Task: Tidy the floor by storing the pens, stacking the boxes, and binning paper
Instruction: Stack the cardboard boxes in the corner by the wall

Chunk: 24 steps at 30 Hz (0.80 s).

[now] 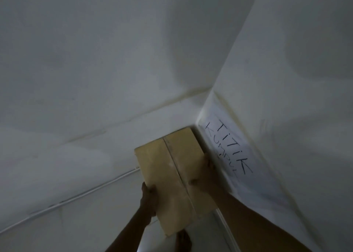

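A tan cardboard box (172, 175) with a taped centre seam sits in the corner of the room, long side running toward me. My left hand (148, 200) grips its left edge, fingers curled over the top rim. My right hand (204, 177) holds the right side, thumb on the top face and fingers wrapped down between the box and the wall. I cannot tell whether the box rests on the floor or on another box beneath it. No pens or loose paper show.
A white paper sign (227, 150) with black handwriting is stuck low on the right wall beside the box. A thin white cable (76, 198) runs along the base of the left wall. A foot (184, 240) shows below the box.
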### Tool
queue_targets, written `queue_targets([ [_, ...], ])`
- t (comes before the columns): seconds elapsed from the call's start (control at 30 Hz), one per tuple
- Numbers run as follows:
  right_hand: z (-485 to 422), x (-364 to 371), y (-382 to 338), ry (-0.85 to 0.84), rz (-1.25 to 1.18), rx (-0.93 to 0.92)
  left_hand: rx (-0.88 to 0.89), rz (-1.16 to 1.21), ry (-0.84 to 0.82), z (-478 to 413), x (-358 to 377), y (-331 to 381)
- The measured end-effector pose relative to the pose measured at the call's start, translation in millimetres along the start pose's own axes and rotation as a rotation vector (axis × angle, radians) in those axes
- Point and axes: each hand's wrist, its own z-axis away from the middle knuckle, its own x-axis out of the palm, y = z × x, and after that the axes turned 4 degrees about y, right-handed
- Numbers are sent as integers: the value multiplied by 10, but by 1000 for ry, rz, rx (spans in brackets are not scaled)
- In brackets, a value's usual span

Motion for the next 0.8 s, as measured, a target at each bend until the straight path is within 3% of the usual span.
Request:
queue_targets([
  [0.13,13,-186,14,43,64,-74,21,-47,28,1,149,63],
  [0.43,-91,-122,19,57,188,1,70,-81,-100,-21,126,92],
  [0.63,5,-153,28,-7,214,-12,-44,-102,-74,-83,55,165],
  [0.8,199,-353,-276,-66,160,-36,220,-478,40,235,-287,504],
])
